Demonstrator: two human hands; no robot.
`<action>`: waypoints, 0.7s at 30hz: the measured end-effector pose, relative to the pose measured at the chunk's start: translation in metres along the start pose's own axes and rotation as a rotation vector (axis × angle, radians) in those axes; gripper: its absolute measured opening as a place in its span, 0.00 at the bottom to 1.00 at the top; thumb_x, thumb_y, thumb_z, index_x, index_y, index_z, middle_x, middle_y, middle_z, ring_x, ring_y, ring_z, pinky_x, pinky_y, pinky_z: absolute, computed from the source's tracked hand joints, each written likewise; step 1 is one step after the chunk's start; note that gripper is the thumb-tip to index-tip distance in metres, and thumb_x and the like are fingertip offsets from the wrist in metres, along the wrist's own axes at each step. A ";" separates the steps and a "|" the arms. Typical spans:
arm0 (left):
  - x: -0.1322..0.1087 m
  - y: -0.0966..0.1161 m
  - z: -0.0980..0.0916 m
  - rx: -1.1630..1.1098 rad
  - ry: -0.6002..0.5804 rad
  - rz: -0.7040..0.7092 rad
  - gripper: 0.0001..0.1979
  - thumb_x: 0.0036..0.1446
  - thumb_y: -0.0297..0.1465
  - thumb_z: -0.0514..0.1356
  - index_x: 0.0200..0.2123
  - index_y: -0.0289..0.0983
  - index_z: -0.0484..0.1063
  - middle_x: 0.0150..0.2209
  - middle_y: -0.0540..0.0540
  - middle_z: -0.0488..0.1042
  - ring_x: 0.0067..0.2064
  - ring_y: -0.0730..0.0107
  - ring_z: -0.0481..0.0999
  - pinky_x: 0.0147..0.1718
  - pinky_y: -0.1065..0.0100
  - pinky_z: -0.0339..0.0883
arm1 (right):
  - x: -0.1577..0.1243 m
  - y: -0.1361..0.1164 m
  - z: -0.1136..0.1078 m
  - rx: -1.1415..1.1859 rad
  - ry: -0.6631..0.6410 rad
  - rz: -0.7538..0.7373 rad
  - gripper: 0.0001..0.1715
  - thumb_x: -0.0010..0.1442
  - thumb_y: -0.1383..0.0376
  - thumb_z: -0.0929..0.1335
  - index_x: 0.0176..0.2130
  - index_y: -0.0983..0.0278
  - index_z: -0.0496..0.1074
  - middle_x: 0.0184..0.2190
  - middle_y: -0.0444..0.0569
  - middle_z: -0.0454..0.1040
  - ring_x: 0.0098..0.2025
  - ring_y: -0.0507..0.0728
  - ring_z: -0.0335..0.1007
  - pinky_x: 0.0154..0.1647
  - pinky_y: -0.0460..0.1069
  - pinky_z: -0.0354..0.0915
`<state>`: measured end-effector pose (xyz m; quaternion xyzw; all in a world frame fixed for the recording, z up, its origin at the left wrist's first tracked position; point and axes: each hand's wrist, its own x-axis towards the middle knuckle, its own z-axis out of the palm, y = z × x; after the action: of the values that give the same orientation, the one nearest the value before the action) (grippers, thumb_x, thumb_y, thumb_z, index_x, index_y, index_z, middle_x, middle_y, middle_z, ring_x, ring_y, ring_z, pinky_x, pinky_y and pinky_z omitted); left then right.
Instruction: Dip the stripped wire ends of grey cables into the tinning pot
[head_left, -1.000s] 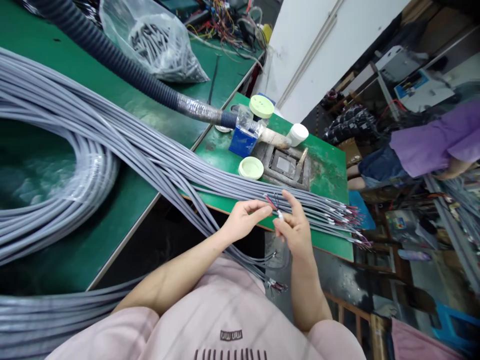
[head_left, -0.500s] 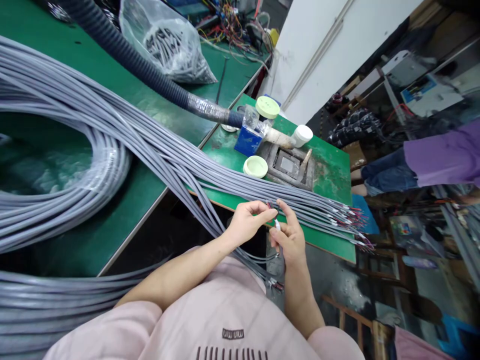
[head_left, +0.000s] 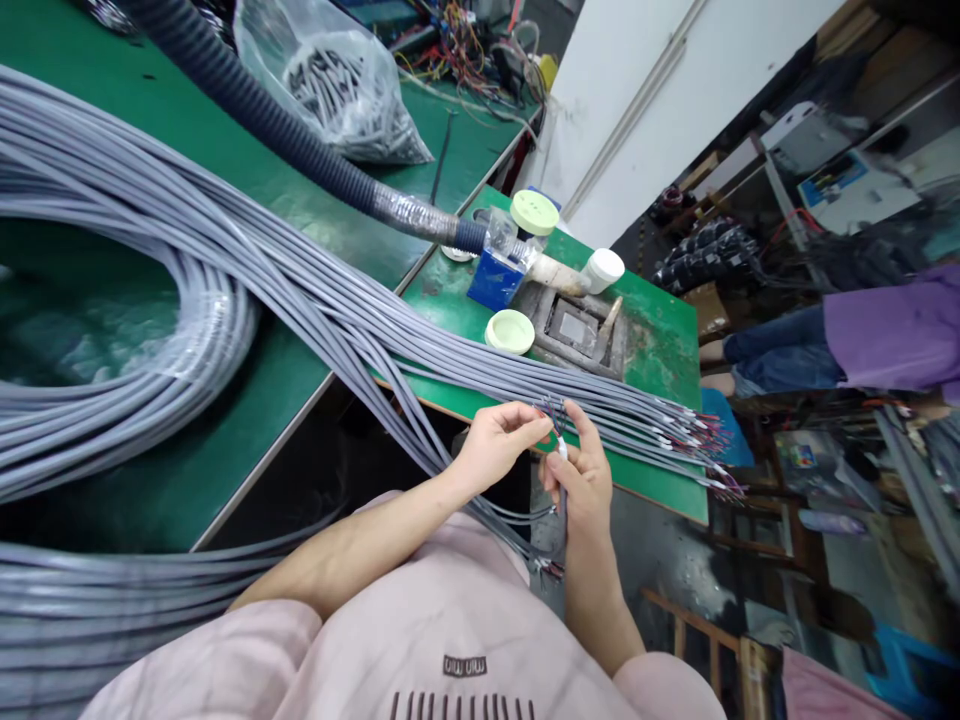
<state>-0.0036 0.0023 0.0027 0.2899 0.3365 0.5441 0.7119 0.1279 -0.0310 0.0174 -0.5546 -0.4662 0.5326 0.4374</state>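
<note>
My left hand point(head_left: 495, 448) and my right hand point(head_left: 581, 480) meet just in front of the green bench's near edge. Both pinch the stripped end of one grey cable point(head_left: 561, 500), which hangs down from my right fist. My left fingertips pinch its thin coloured wires point(head_left: 550, 412); my right thumb and forefinger hold its white end sleeve. A thick bundle of grey cables point(head_left: 315, 310) runs across the green bench point(head_left: 660, 350), their stripped ends point(head_left: 705, 440) fanning out to the right.
A black corrugated hose point(head_left: 285, 140) ends at a metal fixture point(head_left: 577, 325) with a blue box, lidded jars and a pale green lid point(head_left: 510, 331). A plastic bag of parts point(head_left: 337, 85) lies behind. A person in purple point(head_left: 885, 335) is at the right.
The view has shifted slightly. My hands have closed together on the cable end and dropped a little, the right hand's raised fingers now curling round the cable.
</note>
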 end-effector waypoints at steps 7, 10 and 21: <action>-0.001 0.000 0.003 -0.050 -0.015 -0.028 0.17 0.42 0.42 0.70 0.24 0.33 0.74 0.23 0.49 0.75 0.26 0.74 0.73 0.31 0.70 0.69 | 0.000 0.004 -0.001 0.065 0.001 -0.023 0.43 0.53 0.59 0.71 0.64 0.59 0.54 0.15 0.34 0.66 0.13 0.47 0.53 0.12 0.41 0.49; -0.001 0.000 0.004 -0.051 -0.005 -0.033 0.17 0.42 0.41 0.70 0.23 0.33 0.73 0.23 0.49 0.74 0.26 0.75 0.72 0.30 0.71 0.69 | 0.000 0.007 -0.002 0.078 -0.001 -0.041 0.42 0.54 0.60 0.71 0.64 0.59 0.54 0.15 0.34 0.66 0.13 0.47 0.53 0.12 0.40 0.49; 0.000 -0.005 0.006 -0.037 0.029 -0.039 0.15 0.42 0.38 0.70 0.23 0.34 0.71 0.22 0.51 0.73 0.25 0.77 0.71 0.28 0.73 0.67 | 0.000 0.011 -0.005 0.095 0.004 -0.061 0.40 0.55 0.60 0.70 0.63 0.59 0.55 0.15 0.35 0.66 0.14 0.46 0.54 0.12 0.40 0.48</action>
<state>0.0042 0.0009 0.0026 0.2624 0.3420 0.5404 0.7226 0.1334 -0.0332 0.0067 -0.5196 -0.4563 0.5396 0.4802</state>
